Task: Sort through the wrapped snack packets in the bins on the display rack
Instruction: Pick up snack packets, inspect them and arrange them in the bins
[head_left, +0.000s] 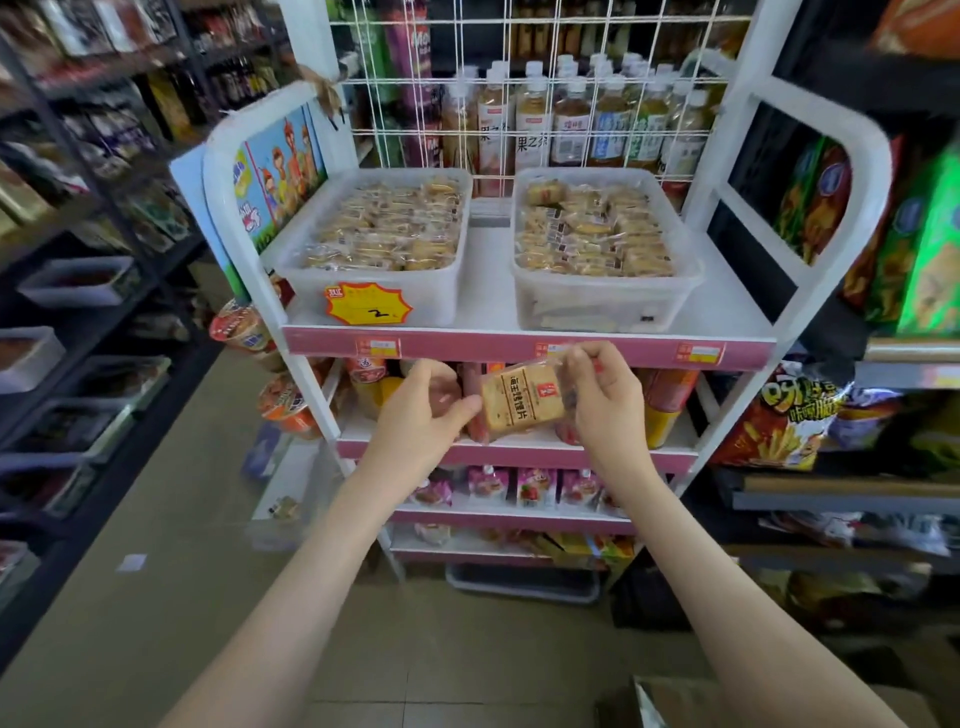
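Observation:
A clear-wrapped tan snack packet (521, 399) with dark printed characters is held in front of the rack, below the top shelf edge. My left hand (426, 410) pinches its lower left corner. My right hand (605, 400) pinches the wrapper's upper right end. On the top shelf stand two translucent bins: the left bin (431, 299), with a yellow price sticker, and the right bin (597, 306). Both are filled with several similar wrapped packets.
The white display rack (524, 345) has pink shelf fronts and a wire grid back, with drink bottles (571, 124) behind it. Lower shelves hold cup noodles and pink pouches (535, 488). Chip bags (789, 421) hang at right, dark shelving stands at left, and the floor in front is bare.

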